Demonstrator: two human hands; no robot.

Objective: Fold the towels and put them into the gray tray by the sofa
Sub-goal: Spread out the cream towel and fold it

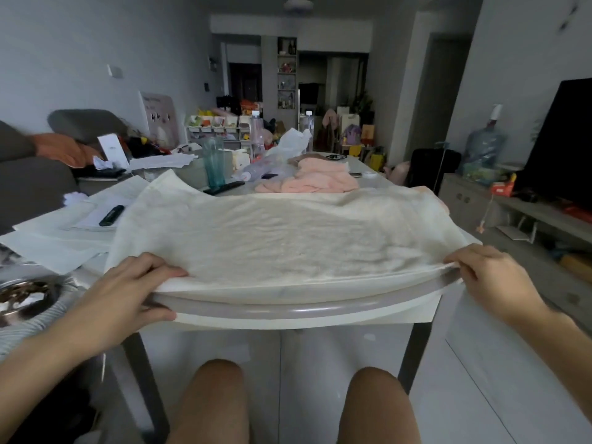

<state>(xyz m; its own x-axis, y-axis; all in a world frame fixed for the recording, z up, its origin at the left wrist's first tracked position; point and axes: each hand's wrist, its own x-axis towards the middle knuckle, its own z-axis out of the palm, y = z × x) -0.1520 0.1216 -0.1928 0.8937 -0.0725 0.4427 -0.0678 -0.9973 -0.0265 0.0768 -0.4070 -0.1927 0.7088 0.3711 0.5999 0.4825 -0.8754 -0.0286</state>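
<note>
Bare knees sit lowest in the view, under the near edge of the tabletop (288, 310); just above them the two hands work the same cloth. Left hand (128, 283) grasps the near left corner of the white towel (288, 238), fingers curled on top and thumb tucked beneath at the rim; right hand (490, 277) pinches the near right corner in the same way, pulling it outward; held apart like this, the hands seem to be stretching the near hem taut so the cloth lies flat for a fold. White towel itself is spread wide over the near end of the tabletop, its near hem along the rounded edge, its far edge rumpled and its far left corner lying over loose papers (64, 232); a strip of cloth hangs below the rim, so it may already be doubled, though I cannot tell. Beyond it a pink towel (320, 179) lies bunched and unfolded, probably waiting its turn; a teal tumbler (214, 161) and a fallen plastic bottle (259, 169) stand clear of the working area. Sofa (28, 184) shows at the left; a gray tray cannot be made out beside it, so stowing looks some way off.
</note>
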